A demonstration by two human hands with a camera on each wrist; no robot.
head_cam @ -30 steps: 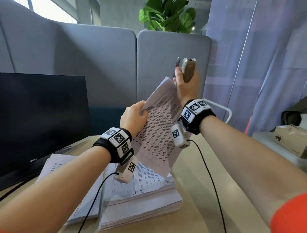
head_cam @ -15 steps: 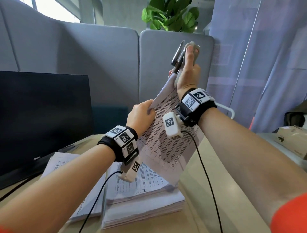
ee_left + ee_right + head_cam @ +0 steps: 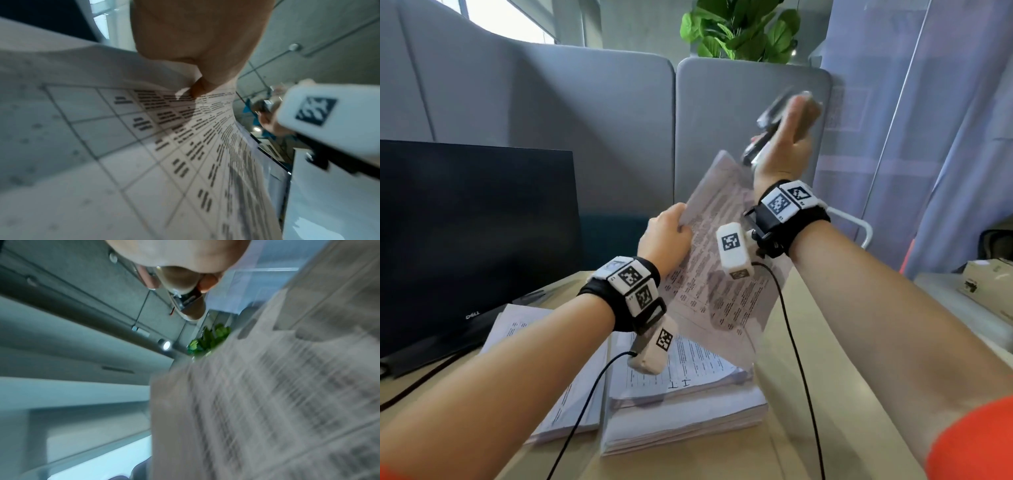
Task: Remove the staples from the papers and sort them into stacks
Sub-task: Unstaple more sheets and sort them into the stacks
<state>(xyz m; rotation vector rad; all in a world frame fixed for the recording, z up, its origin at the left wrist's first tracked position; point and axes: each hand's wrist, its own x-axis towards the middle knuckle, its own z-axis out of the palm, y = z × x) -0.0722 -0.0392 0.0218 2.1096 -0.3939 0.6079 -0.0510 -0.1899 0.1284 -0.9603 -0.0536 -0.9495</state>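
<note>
The left hand (image 3: 666, 240) is pinching the printed papers (image 3: 726, 270) above the paper stacks (image 3: 681, 407) on the worktop (image 3: 835, 394); the right hand (image 3: 789, 150) is gripping a staple remover (image 3: 765, 130) just above the papers' top corner

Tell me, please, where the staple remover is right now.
In the head view the staple remover is held up in the right hand, right of centre, just above the top corner of the printed sheets that the left hand holds.
</note>
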